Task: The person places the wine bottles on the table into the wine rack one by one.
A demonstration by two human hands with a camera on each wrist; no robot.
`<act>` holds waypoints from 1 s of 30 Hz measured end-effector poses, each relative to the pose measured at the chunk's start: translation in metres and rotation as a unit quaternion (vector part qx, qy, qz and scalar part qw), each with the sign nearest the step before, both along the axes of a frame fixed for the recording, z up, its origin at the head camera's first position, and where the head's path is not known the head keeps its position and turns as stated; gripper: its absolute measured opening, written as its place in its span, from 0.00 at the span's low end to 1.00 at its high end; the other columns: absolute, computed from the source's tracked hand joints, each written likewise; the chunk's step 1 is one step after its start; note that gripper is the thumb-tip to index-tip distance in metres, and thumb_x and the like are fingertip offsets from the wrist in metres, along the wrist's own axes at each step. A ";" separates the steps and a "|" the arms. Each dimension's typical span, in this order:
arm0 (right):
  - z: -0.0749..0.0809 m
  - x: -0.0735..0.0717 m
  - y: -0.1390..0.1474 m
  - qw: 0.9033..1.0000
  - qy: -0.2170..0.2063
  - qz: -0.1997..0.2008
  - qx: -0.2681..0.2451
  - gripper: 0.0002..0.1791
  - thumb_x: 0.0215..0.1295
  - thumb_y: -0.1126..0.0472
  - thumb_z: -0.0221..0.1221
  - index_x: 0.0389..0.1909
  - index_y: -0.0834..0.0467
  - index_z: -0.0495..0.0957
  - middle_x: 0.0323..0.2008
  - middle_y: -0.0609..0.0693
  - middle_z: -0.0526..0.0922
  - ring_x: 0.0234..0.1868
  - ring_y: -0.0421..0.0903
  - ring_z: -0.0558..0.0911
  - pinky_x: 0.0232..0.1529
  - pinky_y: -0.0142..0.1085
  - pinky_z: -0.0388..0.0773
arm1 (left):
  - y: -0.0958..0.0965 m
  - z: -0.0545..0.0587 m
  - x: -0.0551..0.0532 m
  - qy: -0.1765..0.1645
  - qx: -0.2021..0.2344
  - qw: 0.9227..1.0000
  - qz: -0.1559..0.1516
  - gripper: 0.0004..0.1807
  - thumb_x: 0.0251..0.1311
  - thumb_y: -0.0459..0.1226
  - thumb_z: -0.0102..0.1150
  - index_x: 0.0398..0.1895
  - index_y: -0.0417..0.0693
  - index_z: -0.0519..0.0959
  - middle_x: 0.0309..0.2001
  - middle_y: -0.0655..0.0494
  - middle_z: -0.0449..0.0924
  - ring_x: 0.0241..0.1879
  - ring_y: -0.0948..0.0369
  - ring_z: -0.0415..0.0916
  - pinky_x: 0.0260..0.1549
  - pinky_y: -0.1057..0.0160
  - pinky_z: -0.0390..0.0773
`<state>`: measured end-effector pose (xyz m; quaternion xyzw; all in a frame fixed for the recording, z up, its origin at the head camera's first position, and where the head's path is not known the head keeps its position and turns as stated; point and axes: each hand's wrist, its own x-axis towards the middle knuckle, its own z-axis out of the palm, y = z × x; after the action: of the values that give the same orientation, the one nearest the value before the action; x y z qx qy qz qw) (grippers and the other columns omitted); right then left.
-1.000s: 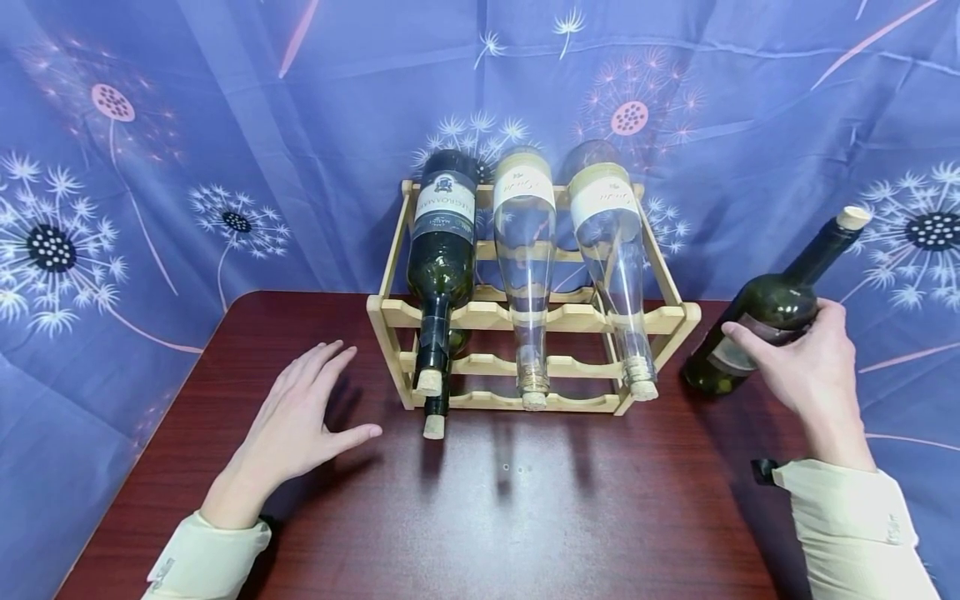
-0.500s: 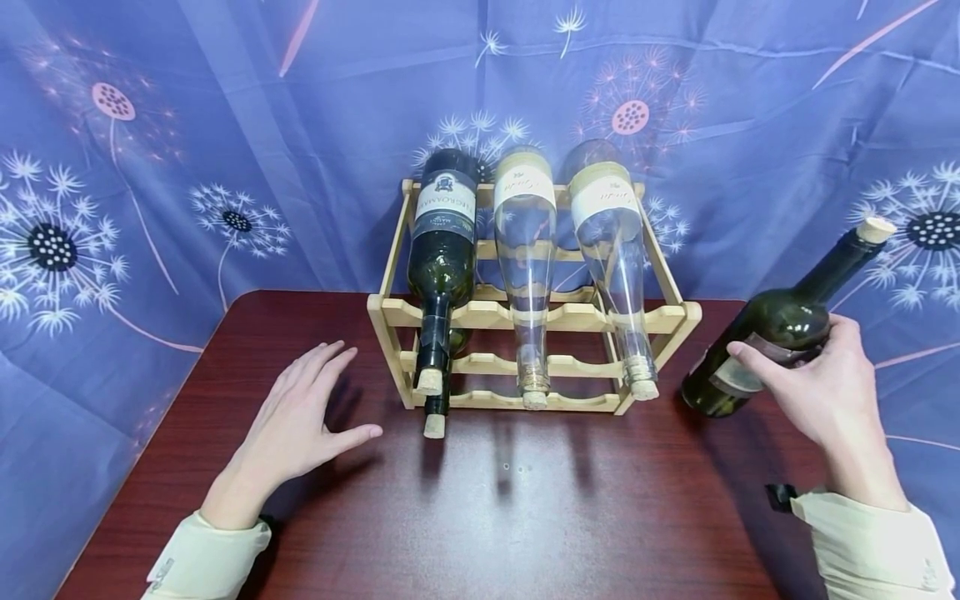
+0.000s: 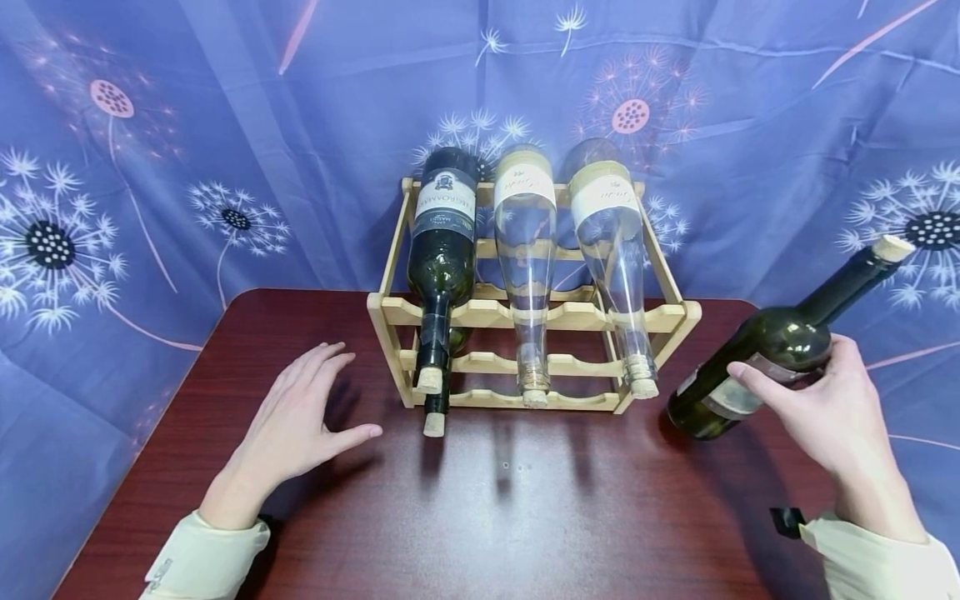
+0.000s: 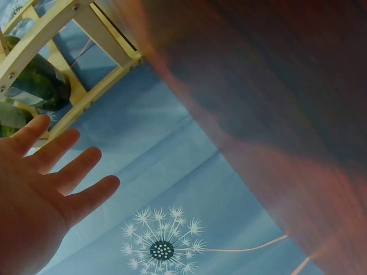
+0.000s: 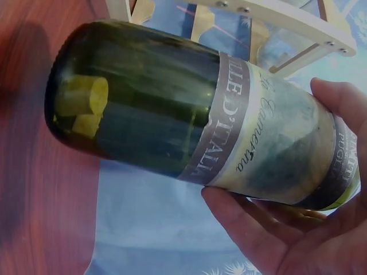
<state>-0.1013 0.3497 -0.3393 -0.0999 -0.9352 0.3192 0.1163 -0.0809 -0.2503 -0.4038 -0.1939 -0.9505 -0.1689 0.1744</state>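
Note:
At the right of the head view, my right hand grips a dark green wine bottle round its labelled body. The bottle tilts, its corked neck pointing up and right. In the right wrist view, pale corks show inside this bottle near its base. My left hand hovers or rests over the table left of the rack, fingers spread, holding nothing. A wooden wine rack bears a dark bottle and two clear bottles on top. Below, another corked dark neck sticks out.
The rack stands on a dark red-brown table near its back edge. Blue cloth with dandelion prints hangs behind and at both sides. A small black object shows by the right cuff.
My right hand has moved toward the front and slightly right with the wine bottle, whose base has come nearer the viewer. The left hand and the rack stay in place.

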 end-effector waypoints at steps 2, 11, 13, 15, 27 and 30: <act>-0.001 0.002 -0.001 1.000 0.000 0.004 -0.007 0.48 0.61 0.42 0.75 0.69 0.66 0.62 0.53 0.58 0.74 0.45 0.46 0.72 0.38 0.36 0.64 | 0.000 0.000 0.000 0.000 0.001 1.000 0.000 0.57 0.45 0.67 0.77 0.72 0.40 0.72 0.72 0.38 0.71 0.73 0.38 0.64 0.68 0.34 0.63; -0.003 0.006 -0.001 0.999 -0.004 0.023 -0.048 0.29 0.61 0.44 0.77 0.55 0.46 0.71 0.42 0.42 0.80 0.42 0.36 0.74 0.39 0.34 0.65 | 0.002 0.001 0.001 -0.001 0.003 1.000 -0.002 0.58 0.45 0.67 0.78 0.72 0.40 0.72 0.72 0.39 0.71 0.73 0.40 0.66 0.68 0.36 0.64; -0.004 0.008 -0.001 0.997 -0.002 0.036 -0.069 0.25 0.62 0.46 0.77 0.53 0.46 0.75 0.38 0.37 0.83 0.40 0.34 0.76 0.39 0.32 0.67 | 0.002 0.001 0.002 -0.003 0.003 1.000 -0.002 0.58 0.45 0.67 0.78 0.72 0.40 0.72 0.72 0.40 0.71 0.72 0.41 0.66 0.68 0.37 0.65; -0.005 0.009 -0.002 0.994 0.003 0.050 -0.093 0.22 0.63 0.49 0.76 0.53 0.45 0.78 0.35 0.34 0.84 0.38 0.32 0.78 0.39 0.28 0.69 | 0.003 0.001 0.003 -0.007 0.003 1.000 -0.001 0.58 0.45 0.67 0.78 0.73 0.40 0.71 0.72 0.40 0.71 0.72 0.42 0.67 0.68 0.38 0.66; -0.018 0.018 -0.013 0.951 0.040 0.124 -0.281 0.29 0.67 0.70 0.70 0.67 0.50 0.77 0.42 0.39 0.87 0.41 0.34 0.83 0.41 0.23 0.76 | 0.006 -0.001 0.010 -0.012 -0.001 1.000 -0.004 0.60 0.44 0.68 0.79 0.74 0.42 0.70 0.72 0.44 0.71 0.71 0.46 0.69 0.64 0.42 0.73; -0.022 0.020 -0.017 0.930 0.047 0.133 -0.340 0.29 0.66 0.73 0.69 0.66 0.53 0.77 0.44 0.41 0.88 0.42 0.34 0.84 0.42 0.23 0.77 | 0.008 -0.002 0.012 -0.016 -0.003 1.000 -0.002 0.59 0.45 0.68 0.78 0.74 0.43 0.71 0.71 0.45 0.72 0.70 0.48 0.70 0.61 0.42 0.76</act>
<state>-0.0813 0.3323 -0.3615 0.0067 -0.7686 0.6352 0.0756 -0.0690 -0.2426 -0.4060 -0.1941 -0.9532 -0.1695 0.1580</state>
